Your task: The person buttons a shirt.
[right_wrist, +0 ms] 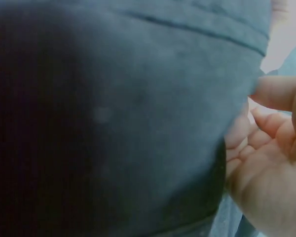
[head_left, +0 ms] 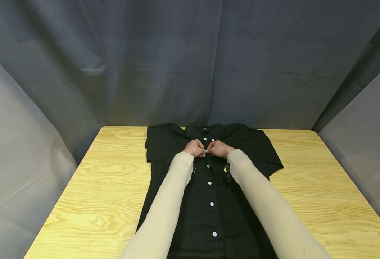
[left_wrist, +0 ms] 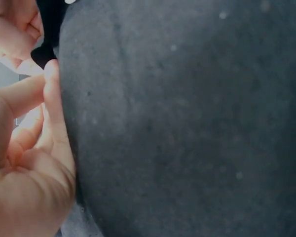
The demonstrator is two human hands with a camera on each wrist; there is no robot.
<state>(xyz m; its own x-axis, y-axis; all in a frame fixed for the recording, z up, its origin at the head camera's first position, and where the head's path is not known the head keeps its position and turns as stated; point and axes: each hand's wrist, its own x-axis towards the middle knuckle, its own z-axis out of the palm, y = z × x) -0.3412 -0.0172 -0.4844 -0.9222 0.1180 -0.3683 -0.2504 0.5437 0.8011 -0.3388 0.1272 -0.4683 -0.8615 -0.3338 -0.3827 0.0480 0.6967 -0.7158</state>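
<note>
A black short-sleeved shirt (head_left: 193, 201) lies front up, its collar toward the back, a row of white buttons down its front. Both hands meet at the upper front, just below the collar. My left hand (head_left: 195, 148) pinches the shirt's front edge between thumb and finger; the left wrist view shows these fingertips (left_wrist: 50, 69) at a black fold. From the other side my right hand (head_left: 220, 149) pinches the shirt cloth, its thumb (right_wrist: 274, 92) on the edge in the right wrist view. Between the fingertips shows a white button (head_left: 207, 151), partly hidden.
The shirt lies on a light wooden table (head_left: 112, 187), whose wood shows on both sides. A dark grey curtain (head_left: 164, 64) hangs behind the far edge, and paler cloth (head_left: 18, 154) hangs at the sides. Lower buttons (head_left: 212, 204) lie between the forearms.
</note>
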